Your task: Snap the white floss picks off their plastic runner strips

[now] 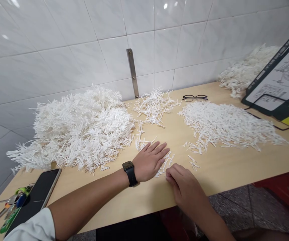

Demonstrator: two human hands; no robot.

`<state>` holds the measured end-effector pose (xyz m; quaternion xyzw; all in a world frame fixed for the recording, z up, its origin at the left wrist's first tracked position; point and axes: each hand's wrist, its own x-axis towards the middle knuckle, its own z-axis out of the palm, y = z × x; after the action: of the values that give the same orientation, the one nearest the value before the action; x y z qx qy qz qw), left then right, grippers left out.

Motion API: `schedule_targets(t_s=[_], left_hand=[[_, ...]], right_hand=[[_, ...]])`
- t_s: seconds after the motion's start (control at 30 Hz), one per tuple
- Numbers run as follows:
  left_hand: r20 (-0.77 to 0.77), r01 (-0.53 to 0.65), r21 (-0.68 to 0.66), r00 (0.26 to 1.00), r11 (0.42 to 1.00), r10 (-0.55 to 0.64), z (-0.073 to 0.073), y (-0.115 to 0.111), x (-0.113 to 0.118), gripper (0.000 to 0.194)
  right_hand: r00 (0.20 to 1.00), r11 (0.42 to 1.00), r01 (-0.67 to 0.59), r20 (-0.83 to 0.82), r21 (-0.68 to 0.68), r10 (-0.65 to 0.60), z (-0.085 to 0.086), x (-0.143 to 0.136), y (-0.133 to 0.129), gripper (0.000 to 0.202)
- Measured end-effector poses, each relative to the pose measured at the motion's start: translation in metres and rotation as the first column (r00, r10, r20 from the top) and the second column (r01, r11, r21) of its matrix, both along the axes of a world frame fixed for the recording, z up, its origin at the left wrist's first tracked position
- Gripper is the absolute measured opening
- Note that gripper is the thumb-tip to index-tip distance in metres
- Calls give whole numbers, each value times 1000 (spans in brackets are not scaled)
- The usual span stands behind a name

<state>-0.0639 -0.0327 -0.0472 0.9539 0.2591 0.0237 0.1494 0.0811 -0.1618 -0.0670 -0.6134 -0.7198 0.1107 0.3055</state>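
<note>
My left hand (149,161), with a black watch at the wrist, lies flat, fingers spread, over part of a white branching plastic piece (168,161) on the wooden table (139,197). My right hand (181,180) is closed at the lower right end of that piece; what its fingertips pinch is too small to make out. A big heap of white branched pieces (84,127) stands left of my hands. Behind them is a smaller loose pile (157,103), and to the right a wide spread of small white bits (229,124).
Black-framed glasses (195,97) rest near the tiled wall. A phone (37,190) and keys (14,201) lie at the left front. A dark printed box (280,77) leans at the right, before another white pile (250,68). A metal bracket (132,73) is on the wall.
</note>
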Motion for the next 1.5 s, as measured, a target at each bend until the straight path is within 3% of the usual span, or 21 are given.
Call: schedule_targets(t_s=[0.23, 0.43, 0.53, 0.63, 0.73, 0.8, 0.93, 1.13, 1.4, 1.5], left_hand=[[-34, -1, 12, 999, 1000, 1, 1, -1, 1, 50], [-12, 2, 12, 1000, 1000, -2, -2, 2, 0, 49], [-2, 11, 12, 1000, 1000, -11, -4, 3, -1, 50], [1, 11, 15, 1000, 1000, -11, -6, 3, -1, 50], [7, 8, 21, 1000, 1000, -8, -5, 2, -1, 50], [4, 10, 22, 1000, 1000, -10, -5, 2, -1, 50], [-3, 25, 31, 1000, 999, -25, -3, 2, -2, 51], [-13, 37, 31, 999, 999, -37, -1, 2, -2, 51], [-14, 6, 15, 1000, 1000, -6, -2, 3, 0, 50], [-8, 5, 8, 1000, 1000, -4, -2, 3, 0, 49]], right_hand=[[992, 998, -47, -123, -44, 42, 3, -1, -16, 20], [934, 983, -165, -335, -82, 129, 22, 2, -30, 21], [957, 999, 51, -288, 14, -45, 23, 25, -21, 19], [935, 932, 339, -154, 126, -319, 14, 56, 0, 15], [906, 881, 424, -87, 210, -415, 4, 70, 16, 22], [922, 904, 387, -105, 182, -373, 0, 62, 20, 20], [977, 977, 198, -91, 72, -192, -2, 27, 24, 13], [995, 993, 103, -13, 51, -102, 0, 8, 30, 19], [947, 992, -97, -300, 77, 116, 23, 3, 2, 21], [908, 991, -38, -410, 131, 89, 34, 10, -7, 17]])
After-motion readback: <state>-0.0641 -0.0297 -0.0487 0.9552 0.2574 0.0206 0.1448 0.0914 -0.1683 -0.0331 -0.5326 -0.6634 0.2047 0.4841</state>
